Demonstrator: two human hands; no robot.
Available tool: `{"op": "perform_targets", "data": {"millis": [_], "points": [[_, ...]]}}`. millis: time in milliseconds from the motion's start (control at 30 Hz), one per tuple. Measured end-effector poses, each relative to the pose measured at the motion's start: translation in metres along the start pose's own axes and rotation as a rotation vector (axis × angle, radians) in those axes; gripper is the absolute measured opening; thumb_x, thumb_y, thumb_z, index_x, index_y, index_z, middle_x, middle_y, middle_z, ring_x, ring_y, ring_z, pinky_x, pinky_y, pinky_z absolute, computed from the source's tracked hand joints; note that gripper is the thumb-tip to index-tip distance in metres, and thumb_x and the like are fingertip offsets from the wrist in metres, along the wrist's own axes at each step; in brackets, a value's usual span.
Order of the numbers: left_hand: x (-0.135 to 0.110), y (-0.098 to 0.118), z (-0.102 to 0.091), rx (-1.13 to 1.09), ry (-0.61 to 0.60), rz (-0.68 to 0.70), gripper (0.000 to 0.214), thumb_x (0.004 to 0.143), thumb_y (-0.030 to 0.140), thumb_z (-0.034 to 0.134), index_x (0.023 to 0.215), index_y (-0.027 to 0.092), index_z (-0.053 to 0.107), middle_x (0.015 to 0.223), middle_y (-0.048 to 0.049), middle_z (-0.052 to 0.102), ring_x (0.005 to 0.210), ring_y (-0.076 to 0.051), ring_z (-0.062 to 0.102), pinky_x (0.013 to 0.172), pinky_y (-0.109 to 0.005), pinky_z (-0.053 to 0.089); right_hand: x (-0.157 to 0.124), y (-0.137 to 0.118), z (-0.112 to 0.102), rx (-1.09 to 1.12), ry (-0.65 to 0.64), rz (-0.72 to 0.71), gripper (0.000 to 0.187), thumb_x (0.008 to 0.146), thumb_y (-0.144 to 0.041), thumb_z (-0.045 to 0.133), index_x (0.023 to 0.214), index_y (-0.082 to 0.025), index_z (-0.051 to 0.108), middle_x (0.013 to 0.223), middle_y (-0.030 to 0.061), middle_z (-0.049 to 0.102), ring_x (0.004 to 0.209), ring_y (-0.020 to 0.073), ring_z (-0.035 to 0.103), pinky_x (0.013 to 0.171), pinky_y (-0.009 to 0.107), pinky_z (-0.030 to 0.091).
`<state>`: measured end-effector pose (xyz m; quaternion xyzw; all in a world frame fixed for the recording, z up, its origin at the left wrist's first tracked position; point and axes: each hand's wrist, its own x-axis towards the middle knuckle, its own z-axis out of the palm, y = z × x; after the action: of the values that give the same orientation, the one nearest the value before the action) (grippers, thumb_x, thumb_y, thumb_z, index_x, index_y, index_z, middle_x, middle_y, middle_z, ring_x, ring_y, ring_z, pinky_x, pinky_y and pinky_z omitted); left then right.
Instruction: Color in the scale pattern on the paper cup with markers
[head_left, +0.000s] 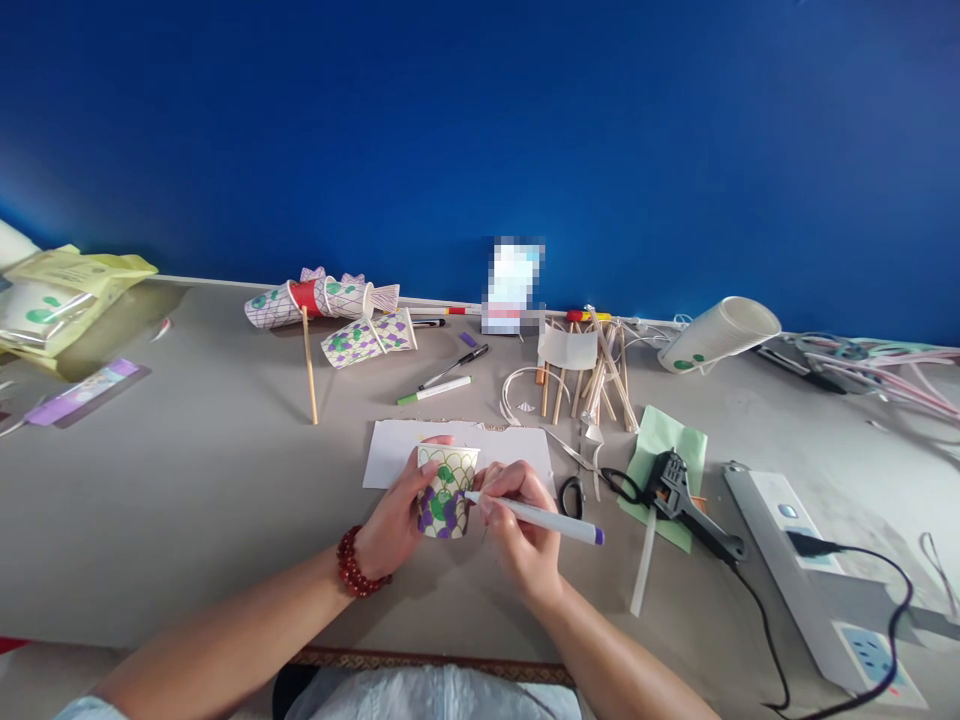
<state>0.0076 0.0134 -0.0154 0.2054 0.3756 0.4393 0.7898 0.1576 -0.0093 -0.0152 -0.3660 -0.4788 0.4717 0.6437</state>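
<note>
My left hand [397, 515] is wrapped round the left side of a paper cup [445, 470], held roughly upright. Scale-like outlines cover the cup, with green leaf prints and several purple-filled scales on its lower part. In my right hand [525, 520] is a white marker pen [547, 519] with a purple end, its tip at the cup's right side. Beneath and behind the hands lies a white sheet of card [386, 455]. Scissors [572, 495] with black handles rest just right of the card.
A glue gun [675, 490] lies on green paper [679, 437], beside a power strip [795, 570]. Behind are wooden sticks [592, 390], a green marker [435, 391], decorated joined cups [367, 340], a stack of paper cups [720, 335] and a blurred-out phone [511, 285]. A blue wall closes off the back.
</note>
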Motion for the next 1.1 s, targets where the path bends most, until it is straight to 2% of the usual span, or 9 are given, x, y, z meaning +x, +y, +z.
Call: {"op": "perform_targets", "data": {"millis": [1100], "points": [[-0.0025, 0.0038, 0.0034, 0.01, 0.038, -0.034, 0.052, 0.08, 0.051, 0.081, 0.12, 0.023, 0.063, 0.099, -0.0038, 0.078, 0.095, -0.024, 0.074, 0.079, -0.032, 0.056, -0.0017, 0.0005, -0.0006, -0.036, -0.038, -0.01, 0.021, 0.097, -0.029, 0.062, 0.078, -0.023, 0.055, 0.066, -0.0024, 0.048, 0.063, 0.0168, 0.046, 0.063, 0.033, 0.042]]}}
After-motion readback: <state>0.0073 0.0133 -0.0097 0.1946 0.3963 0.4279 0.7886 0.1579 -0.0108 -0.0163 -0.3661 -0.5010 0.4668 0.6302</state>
